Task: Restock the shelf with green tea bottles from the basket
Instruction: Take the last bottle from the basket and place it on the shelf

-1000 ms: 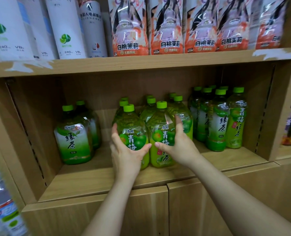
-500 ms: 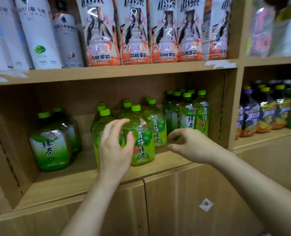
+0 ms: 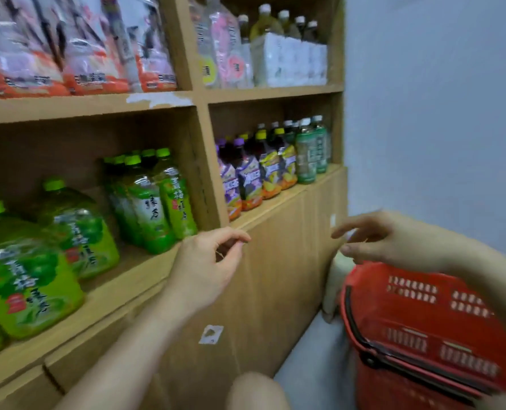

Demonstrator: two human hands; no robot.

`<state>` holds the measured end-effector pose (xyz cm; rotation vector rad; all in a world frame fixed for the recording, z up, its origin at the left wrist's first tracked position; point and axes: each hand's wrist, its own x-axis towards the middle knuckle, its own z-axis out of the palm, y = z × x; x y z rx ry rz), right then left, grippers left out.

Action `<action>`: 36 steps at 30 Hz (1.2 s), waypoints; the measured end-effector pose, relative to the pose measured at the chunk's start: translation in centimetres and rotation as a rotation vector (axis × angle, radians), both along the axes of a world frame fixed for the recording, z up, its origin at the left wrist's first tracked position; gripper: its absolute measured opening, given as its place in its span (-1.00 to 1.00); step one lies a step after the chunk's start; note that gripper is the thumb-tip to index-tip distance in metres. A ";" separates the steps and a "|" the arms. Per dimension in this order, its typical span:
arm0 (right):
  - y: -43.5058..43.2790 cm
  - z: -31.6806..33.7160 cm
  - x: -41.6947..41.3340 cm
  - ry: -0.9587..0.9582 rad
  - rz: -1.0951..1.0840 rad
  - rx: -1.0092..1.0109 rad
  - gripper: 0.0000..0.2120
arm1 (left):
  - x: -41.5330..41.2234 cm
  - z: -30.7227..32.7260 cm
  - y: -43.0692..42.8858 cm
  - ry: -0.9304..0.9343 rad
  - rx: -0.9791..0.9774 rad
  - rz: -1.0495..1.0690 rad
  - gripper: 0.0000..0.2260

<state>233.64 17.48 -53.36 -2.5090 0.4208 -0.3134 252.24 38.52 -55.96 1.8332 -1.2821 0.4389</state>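
While the fingers (image 3: 234,236) of the left hand (image 3: 207,261) are loosely curled w/ nothing in them, they hang just in front of the shelf (image 3: 112,294) edge, not touching it afaict. Right hand (image 3: 390,241) is the same deal: fingers relaxed and a bit spread, gripping nothing, hovering just above the near rim of the red basket (image 3: 423,321) down on the right. Cant see into the basket from this angle, only its slotted outer wall and the black handle (image 3: 369,358) folded along the side, so no idea whats in it.

The green tea bottles (image 3: 154,208) are up on the shelf. There's a tight cluster of slim ones standing at the right end of the compartment, right by the divider, plus fat bottles (image 3: 24,279) w/ green caps further left near the front edge. Pic is pretty blurry so the labels are mush.

Next compartment over has purple-label bottles (image 3: 240,179), then yellow-label bottles (image 3: 271,170), then green white-capped bottles (image 3: 306,155). Shelf above holds orange/pink packs (image 3: 83,54). Below is a wood cabinet door (image 3: 275,276) w/ a torn sticker (image 3: 212,334), and a plain wall (image 3: 423,113) on the right.
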 end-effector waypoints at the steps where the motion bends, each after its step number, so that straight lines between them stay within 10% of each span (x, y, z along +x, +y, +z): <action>1: -1.3 -0.8 -1.7 -0.026 -0.052 0.045 -0.84 | -0.6 -0.6 -1.7 0.015 0.046 -0.046 -0.86; 13: -15.9 -20.0 -17.5 -0.160 -0.804 0.141 -0.93 | -9.5 -14.5 -26.1 0.192 0.420 -0.457 -0.84; 21: -25.6 -29.1 -16.8 0.127 -0.758 0.182 -0.71 | -12.5 -27.7 -42.0 0.133 0.902 -0.631 -0.91; 29: -27.5 -33.8 -15.8 0.202 -0.772 0.274 -0.62 | -17.1 -43.2 -45.9 -0.233 1.626 -0.941 -0.28; 36: -26.6 -36.4 -16.5 0.344 -0.723 0.407 -0.61 | -16.3 -47.3 -44.4 -0.059 1.641 -1.059 -0.13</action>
